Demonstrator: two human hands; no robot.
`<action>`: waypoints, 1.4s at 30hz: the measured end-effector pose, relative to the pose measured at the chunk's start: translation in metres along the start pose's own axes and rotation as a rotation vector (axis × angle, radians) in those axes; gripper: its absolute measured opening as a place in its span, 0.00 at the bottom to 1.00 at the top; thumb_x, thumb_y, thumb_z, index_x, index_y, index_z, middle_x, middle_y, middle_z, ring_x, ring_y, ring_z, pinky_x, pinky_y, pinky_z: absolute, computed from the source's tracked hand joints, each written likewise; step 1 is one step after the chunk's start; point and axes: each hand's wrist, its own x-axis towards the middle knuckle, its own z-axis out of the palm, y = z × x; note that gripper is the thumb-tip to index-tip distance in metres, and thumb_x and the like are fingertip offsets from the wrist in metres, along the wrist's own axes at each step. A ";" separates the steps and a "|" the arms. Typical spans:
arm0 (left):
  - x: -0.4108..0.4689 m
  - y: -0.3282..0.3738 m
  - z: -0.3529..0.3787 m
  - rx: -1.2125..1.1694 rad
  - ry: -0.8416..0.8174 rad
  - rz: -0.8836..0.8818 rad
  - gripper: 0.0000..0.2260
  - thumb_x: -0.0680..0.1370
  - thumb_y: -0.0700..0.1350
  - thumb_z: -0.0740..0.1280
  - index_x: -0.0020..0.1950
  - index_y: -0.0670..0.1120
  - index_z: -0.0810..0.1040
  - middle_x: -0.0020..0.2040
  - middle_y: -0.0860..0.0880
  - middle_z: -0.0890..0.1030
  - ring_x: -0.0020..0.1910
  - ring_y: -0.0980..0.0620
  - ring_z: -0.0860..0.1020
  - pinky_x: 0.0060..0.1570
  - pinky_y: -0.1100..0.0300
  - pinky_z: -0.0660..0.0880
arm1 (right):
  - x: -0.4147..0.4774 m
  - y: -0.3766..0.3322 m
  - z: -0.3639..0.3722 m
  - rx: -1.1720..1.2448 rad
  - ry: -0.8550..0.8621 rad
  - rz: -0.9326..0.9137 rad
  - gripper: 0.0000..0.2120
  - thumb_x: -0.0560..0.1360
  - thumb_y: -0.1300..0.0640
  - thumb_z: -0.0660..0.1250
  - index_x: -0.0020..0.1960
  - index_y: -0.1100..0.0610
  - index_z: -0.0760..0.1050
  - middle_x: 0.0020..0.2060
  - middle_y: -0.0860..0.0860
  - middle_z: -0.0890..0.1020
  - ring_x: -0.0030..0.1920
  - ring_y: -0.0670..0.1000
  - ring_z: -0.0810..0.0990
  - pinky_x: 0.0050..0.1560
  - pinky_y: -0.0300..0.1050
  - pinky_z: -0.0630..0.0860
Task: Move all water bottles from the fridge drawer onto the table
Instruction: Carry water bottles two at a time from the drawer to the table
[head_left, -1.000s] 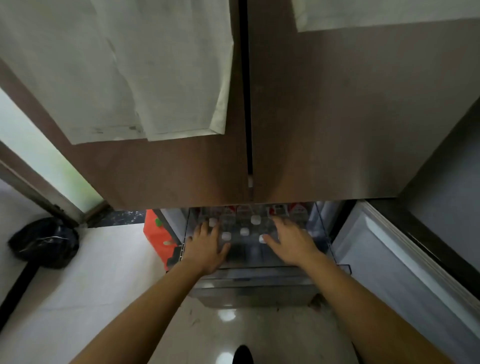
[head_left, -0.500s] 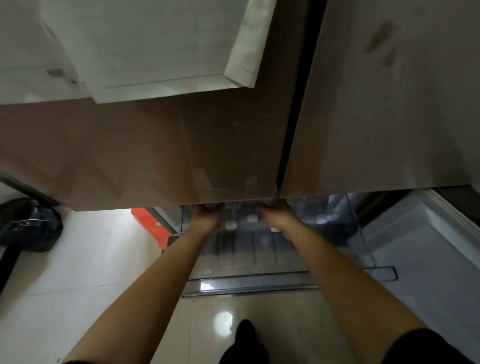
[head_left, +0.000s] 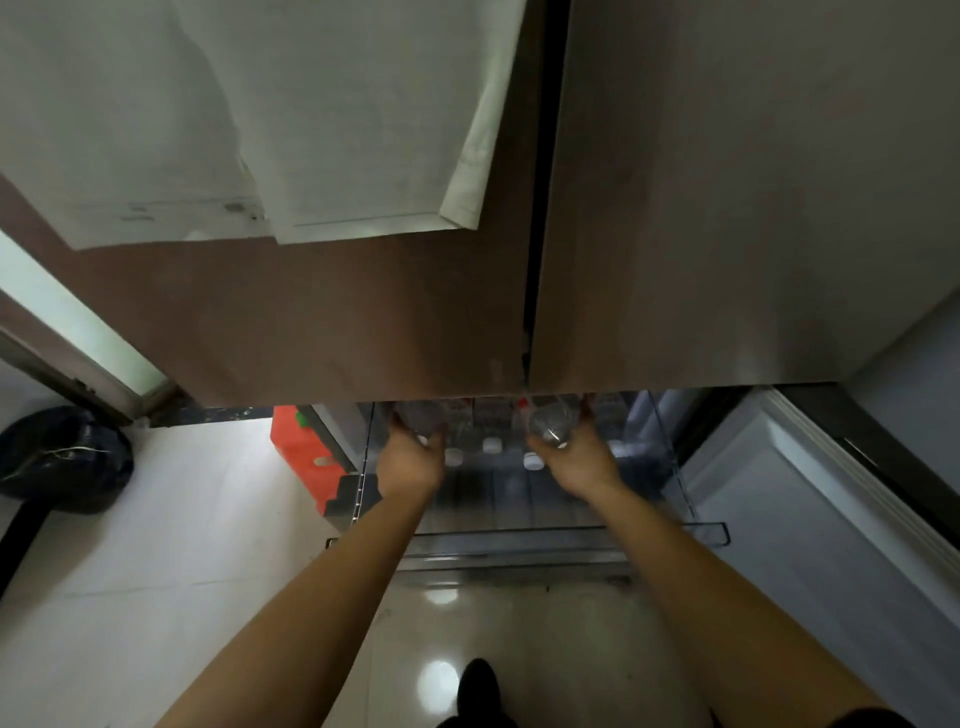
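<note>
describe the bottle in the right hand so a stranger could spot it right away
Below the brown fridge doors a clear fridge drawer is pulled out. The bottle is in the right hand. Unlike the white-capped bottles standing beside it, it is lifted and tilted, clear bottom toward the camera.

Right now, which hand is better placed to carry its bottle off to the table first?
Neither clearly. The left hand grips one water bottle and the right hand grips another, both lifted above the fridge drawer. The right looks slightly more clear of the capped bottles left inside.
</note>
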 end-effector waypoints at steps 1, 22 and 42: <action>-0.009 0.001 -0.003 0.062 0.031 0.018 0.30 0.77 0.61 0.66 0.73 0.45 0.64 0.53 0.39 0.82 0.51 0.38 0.81 0.52 0.45 0.79 | -0.010 0.000 -0.007 -0.083 0.021 -0.041 0.28 0.75 0.35 0.67 0.67 0.52 0.71 0.57 0.55 0.82 0.55 0.58 0.81 0.48 0.47 0.74; -0.058 0.010 -0.030 0.056 0.037 0.357 0.16 0.76 0.57 0.70 0.54 0.46 0.78 0.48 0.46 0.82 0.45 0.49 0.80 0.48 0.49 0.79 | -0.055 -0.011 -0.027 -0.303 0.178 -0.346 0.21 0.73 0.36 0.69 0.52 0.53 0.78 0.44 0.52 0.84 0.46 0.53 0.82 0.41 0.43 0.74; -0.079 0.007 -0.042 -0.157 -0.026 0.298 0.27 0.68 0.47 0.79 0.58 0.53 0.66 0.49 0.55 0.77 0.50 0.53 0.79 0.50 0.55 0.78 | -0.078 0.006 -0.025 0.007 0.053 -0.296 0.43 0.64 0.56 0.83 0.72 0.46 0.64 0.66 0.52 0.78 0.66 0.56 0.75 0.63 0.51 0.74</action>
